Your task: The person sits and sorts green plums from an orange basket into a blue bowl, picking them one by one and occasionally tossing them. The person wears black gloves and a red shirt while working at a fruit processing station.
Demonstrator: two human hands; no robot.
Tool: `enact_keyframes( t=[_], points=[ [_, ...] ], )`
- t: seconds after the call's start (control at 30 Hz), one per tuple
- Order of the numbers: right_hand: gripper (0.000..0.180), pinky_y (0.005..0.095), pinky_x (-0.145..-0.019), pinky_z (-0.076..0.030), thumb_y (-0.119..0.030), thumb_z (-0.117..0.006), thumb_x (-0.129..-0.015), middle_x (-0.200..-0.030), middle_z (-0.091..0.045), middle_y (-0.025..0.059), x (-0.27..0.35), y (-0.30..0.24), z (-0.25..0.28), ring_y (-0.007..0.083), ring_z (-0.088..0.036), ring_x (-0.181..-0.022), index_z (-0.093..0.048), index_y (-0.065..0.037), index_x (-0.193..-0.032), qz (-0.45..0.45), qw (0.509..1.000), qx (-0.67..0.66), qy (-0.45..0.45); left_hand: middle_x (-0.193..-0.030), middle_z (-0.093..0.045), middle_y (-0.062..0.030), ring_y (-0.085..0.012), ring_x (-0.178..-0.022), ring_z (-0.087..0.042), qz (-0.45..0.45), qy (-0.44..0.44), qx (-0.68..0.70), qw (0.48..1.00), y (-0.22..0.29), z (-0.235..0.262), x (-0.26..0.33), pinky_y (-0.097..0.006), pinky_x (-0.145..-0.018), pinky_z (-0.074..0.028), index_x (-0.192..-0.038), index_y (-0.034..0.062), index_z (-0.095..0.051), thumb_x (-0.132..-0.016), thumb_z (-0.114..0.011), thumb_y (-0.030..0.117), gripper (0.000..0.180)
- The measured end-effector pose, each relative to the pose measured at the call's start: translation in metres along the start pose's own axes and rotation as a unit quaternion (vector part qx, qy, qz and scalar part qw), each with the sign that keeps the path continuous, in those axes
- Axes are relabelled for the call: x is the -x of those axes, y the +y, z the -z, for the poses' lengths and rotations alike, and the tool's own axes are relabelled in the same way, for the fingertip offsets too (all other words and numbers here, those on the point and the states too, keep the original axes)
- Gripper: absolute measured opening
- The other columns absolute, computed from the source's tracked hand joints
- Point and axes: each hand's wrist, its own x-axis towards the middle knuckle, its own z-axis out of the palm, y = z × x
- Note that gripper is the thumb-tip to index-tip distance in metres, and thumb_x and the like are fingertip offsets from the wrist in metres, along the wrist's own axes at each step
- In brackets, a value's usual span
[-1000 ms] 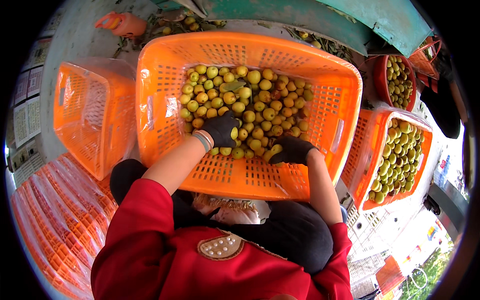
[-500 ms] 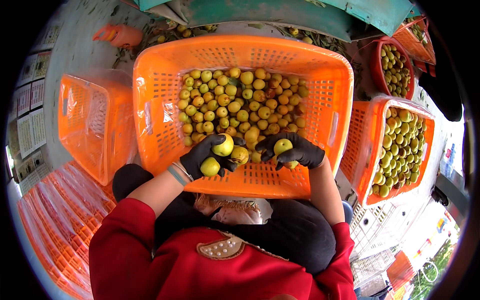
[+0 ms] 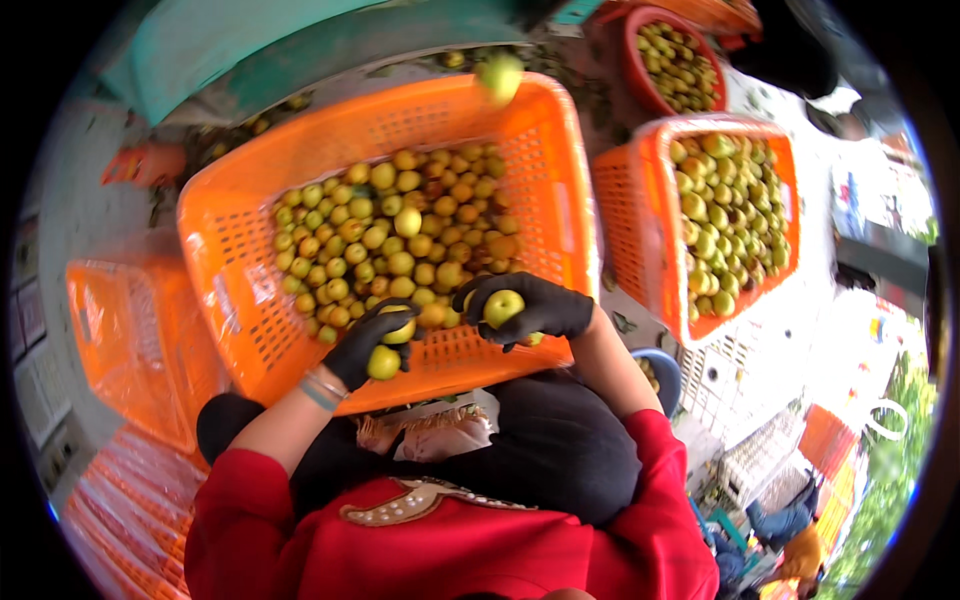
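Note:
Before me a big orange plastic crate (image 3: 215, 235), lined with clear film, holds many round yellow-green fruits (image 3: 375, 237), like jujubes, several with brown patches. My left hand (image 3: 362, 345), black-gloved, is closed on at least two fruits (image 3: 383, 362) at the crate's near edge. Close by on the right, my right hand (image 3: 540, 305), gloved alike, curls round a green fruit (image 3: 503, 308); another shows below its fingers. A blurred green fruit (image 3: 498, 77) appears in the air by the far rim. One brighter fruit (image 3: 407, 221) shows over the pile; whether it rests there I cannot tell.
At right stands an orange crate of greener fruits (image 3: 730, 225), with a red tub of fruits (image 3: 635, 55) beyond. Film-covered orange crates (image 3: 130, 340) are on the left. A green metal structure (image 3: 300, 60) borders the far side. A blue bucket (image 3: 668, 378) sits beside my right knee.
My view has turned right, so the crate sits further left and tilted. One fewer fruit shows in my left hand. A blurred fruit now appears near the far rim.

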Motion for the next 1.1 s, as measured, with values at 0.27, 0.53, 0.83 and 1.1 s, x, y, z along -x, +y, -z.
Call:
enact_keyframes(
  t=[0.27,0.53,0.83,1.1],
  points=[
    [0.057,0.0307,-0.067,-0.053,-0.028,-0.065,-0.078,-0.142,-0.035,0.0205,0.334,0.086,0.003,0.0243,-0.051,-0.113,-0.045,-0.013,-0.129,0.545,0.678,-0.297,0.395,-0.084,-0.059,-0.0063,-0.0114,-0.063,-0.057,-0.012,-0.087,-0.094,0.992,0.007,-0.037,-0.002,-0.028,-0.051,-0.054,-0.103,0.0072,-0.054,-0.079,-0.063,0.009,0.025],
    [0.033,0.0228,-0.051,-0.046,-0.042,-0.056,-0.089,-0.075,-0.056,0.0021,0.323,0.188,0.001,0.0124,-0.053,-0.063,-0.057,-0.009,-0.097,0.321,0.592,-0.369,0.641,-0.093,-0.063,-0.0075,-0.0171,-0.071,-0.061,0.056,-0.200,-0.020,0.978,-0.009,-0.192,-0.072,-0.033,-0.058,-0.054,-0.109,0.0107,-0.054,-0.094,-0.048,0.039,0.033],
    [0.030,0.0387,-0.081,-0.047,-0.012,-0.060,-0.079,-0.098,-0.064,0.0185,0.188,0.293,0.034,0.0346,-0.061,-0.089,-0.060,-0.005,-0.108,-0.159,0.564,0.072,0.807,-0.107,-0.062,-0.0108,-0.0255,-0.086,-0.064,0.150,-0.195,0.027,0.969,-0.042,-0.209,-0.089,-0.038,-0.063,-0.056,-0.120,0.0135,-0.051,-0.097,-0.042,0.038,0.035],
    [0.035,0.0434,-0.084,-0.046,-0.017,-0.060,-0.075,-0.094,-0.061,0.0255,0.157,0.317,0.046,0.0407,-0.057,-0.094,-0.065,-0.012,-0.109,-0.186,0.576,0.148,0.782,-0.124,-0.052,-0.0179,-0.0392,-0.102,-0.059,0.130,-0.249,0.147,0.948,-0.038,-0.191,-0.086,-0.053,-0.071,-0.056,-0.132,0.0139,-0.042,-0.094,-0.043,0.023,0.038]
  ],
)
